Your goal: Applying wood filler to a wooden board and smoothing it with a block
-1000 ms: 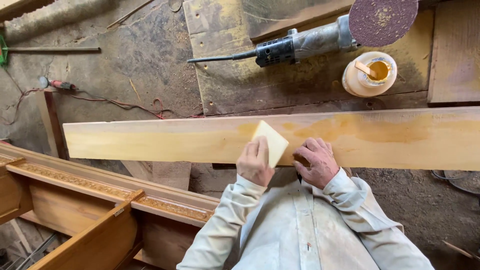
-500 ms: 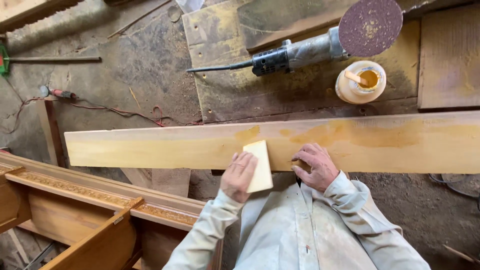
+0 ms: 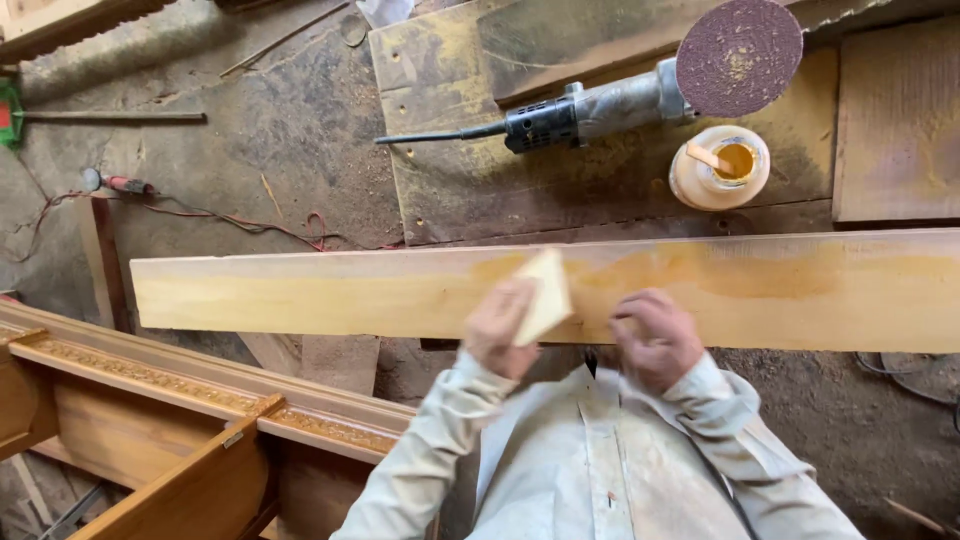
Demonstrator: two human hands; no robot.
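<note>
The person wears a pale, off-white button-front shirt — long sleeves creased, cuffs reaching the wrists — both hands bare.

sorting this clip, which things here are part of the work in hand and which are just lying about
In hand: long plank; pale spreader card in left hand; right hand on plank; open glue tub.

Lying about: disc sander; screwdriver; carved wooden frame.

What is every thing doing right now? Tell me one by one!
left hand: holding the pale scraper card
scraper card: tilted on the plank
right hand: resting on the plank's near edge
plank: lying flat, partly smeared yellow
jar: open, stick inside
disc sander: lying on its side, unheld
</note>
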